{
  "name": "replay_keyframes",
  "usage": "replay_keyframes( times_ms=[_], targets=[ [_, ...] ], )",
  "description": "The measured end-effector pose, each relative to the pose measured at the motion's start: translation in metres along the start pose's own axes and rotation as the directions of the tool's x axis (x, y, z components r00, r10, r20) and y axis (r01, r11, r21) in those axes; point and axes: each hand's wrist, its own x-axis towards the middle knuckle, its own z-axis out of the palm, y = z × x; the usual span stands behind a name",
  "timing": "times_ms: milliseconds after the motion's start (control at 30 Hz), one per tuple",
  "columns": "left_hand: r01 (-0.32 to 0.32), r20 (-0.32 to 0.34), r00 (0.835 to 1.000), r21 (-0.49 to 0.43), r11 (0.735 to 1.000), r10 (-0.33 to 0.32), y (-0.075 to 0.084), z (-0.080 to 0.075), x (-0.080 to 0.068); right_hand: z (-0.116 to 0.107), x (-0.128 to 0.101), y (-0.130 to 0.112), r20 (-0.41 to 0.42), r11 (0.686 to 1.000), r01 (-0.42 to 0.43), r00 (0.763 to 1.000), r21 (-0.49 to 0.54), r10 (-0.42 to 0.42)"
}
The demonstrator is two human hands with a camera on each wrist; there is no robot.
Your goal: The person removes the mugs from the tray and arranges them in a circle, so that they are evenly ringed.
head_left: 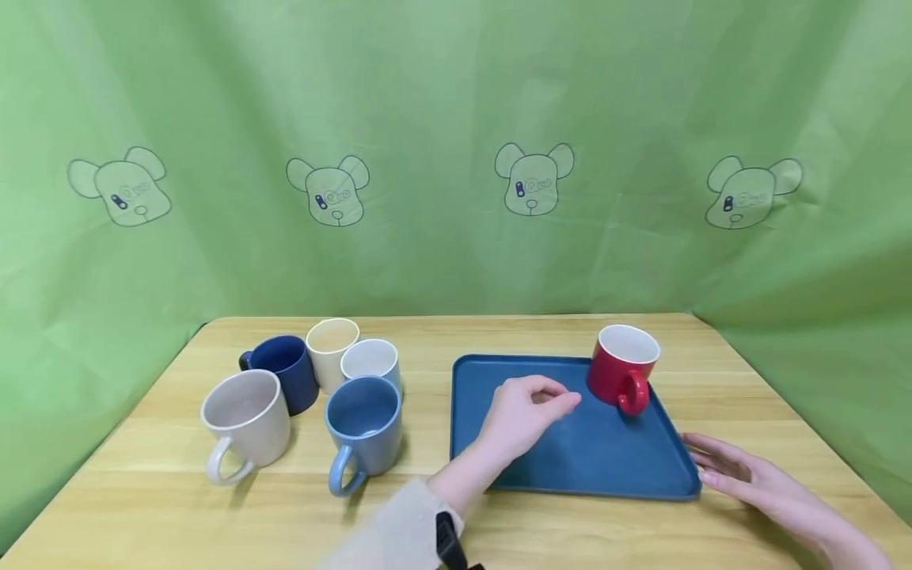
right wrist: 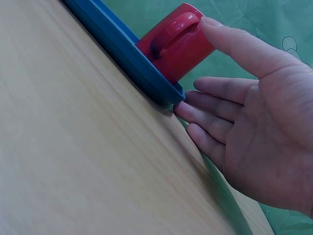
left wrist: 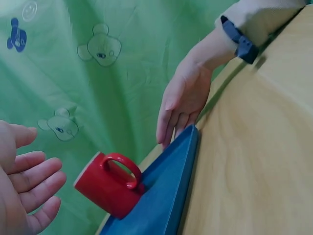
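A red mug [head_left: 609, 376] with a white inside stands upright on the blue tray [head_left: 591, 455], near its back right corner, handle toward me. My left hand [head_left: 523, 416] hovers over the tray to the left of the mug, holding nothing; its fingers look loosely bent in the left wrist view. Beside the tray's right edge is my right hand [head_left: 765, 491], its fingertips right at the rim near the front corner. In the right wrist view that hand's palm [right wrist: 269, 132] faces the camera, with fingers extended and nothing in them.
Several mugs stand grouped on the wooden table [head_left: 150, 507] at the left: a light grey mug [head_left: 260, 427], a dark blue mug [head_left: 295, 380], a cream mug [head_left: 328, 368], a white-lined mug [head_left: 378, 360] and a blue mug [head_left: 374, 443]. A green curtain [head_left: 427, 261] hangs behind.
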Motion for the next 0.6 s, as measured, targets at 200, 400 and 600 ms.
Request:
replay_keyframes(
  times_ms=[200,400,600],
  targets=[
    [0.079,-0.020,0.997,-0.001,0.997,-0.079,-0.003,0.030,0.026,0.000,0.000,-0.002,0.015,0.999,-0.019,1.000,0.041,0.018],
    [0.126,0.002,0.992,0.002,0.992,-0.126,-0.008,0.057,0.047,0.001,-0.001,-0.005,0.023,0.998,-0.023,1.000,0.063,0.021],
    [0.144,0.073,0.988,-0.074,0.987,-0.139,-0.020,0.077,0.061,0.003,-0.002,-0.005,0.014,0.997,0.003,1.000,0.071,-0.004]
  ],
)
